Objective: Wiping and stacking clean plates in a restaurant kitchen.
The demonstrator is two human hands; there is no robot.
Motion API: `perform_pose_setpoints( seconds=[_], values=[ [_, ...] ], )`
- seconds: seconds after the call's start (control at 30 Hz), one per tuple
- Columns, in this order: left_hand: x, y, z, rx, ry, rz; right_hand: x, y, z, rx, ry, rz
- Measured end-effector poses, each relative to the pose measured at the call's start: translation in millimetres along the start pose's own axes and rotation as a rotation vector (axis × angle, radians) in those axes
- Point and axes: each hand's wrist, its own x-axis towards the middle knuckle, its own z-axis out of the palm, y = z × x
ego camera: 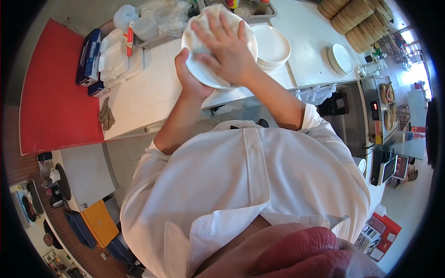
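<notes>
My left hand holds a round white plate by its near left edge, with the thumb up at the rim and the fingers hidden behind. My right hand lies across the plate's face, palm down and fingers spread. Something pale, perhaps a thin cloth, shows between it and the plate, too blurred to be sure. Just right of the held plate stands a stack of white plates on the white counter. A smaller stack of white plates sits farther right.
Foam food boxes and dark blue cartons stand at left, near a crumpled brown cloth and a red panel. Baskets with plastic bags line the back. Bamboo steamers are stacked at far right, beyond a steel appliance.
</notes>
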Motion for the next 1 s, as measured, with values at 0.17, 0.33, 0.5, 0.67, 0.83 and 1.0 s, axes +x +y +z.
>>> perform_pose_setpoints(
  seconds=[0.17,0.33,0.5,0.67,0.83,1.0],
  values=[
    [-2,29,-19,0.008,-0.102,-0.027,-22,-5,22,-0.029,-0.066,0.178],
    [-13,13,-17,-0.082,0.089,0.031,-15,-40,9,0.158,-0.198,-0.126],
    [-26,16,-6,-0.004,-0.011,-0.068,2,2,3,-0.038,0.074,0.090],
    [-14,22,-6,-0.007,0.001,0.031,-44,-27,6,0.043,-0.113,0.000],
    [-32,-11,26,-0.016,0.041,-0.029,-24,-13,-20,0.093,-0.109,-0.104],
    [-41,-20,28,0.000,-0.025,-0.083,-54,41,-41,-0.005,-0.026,0.018]
  ],
)
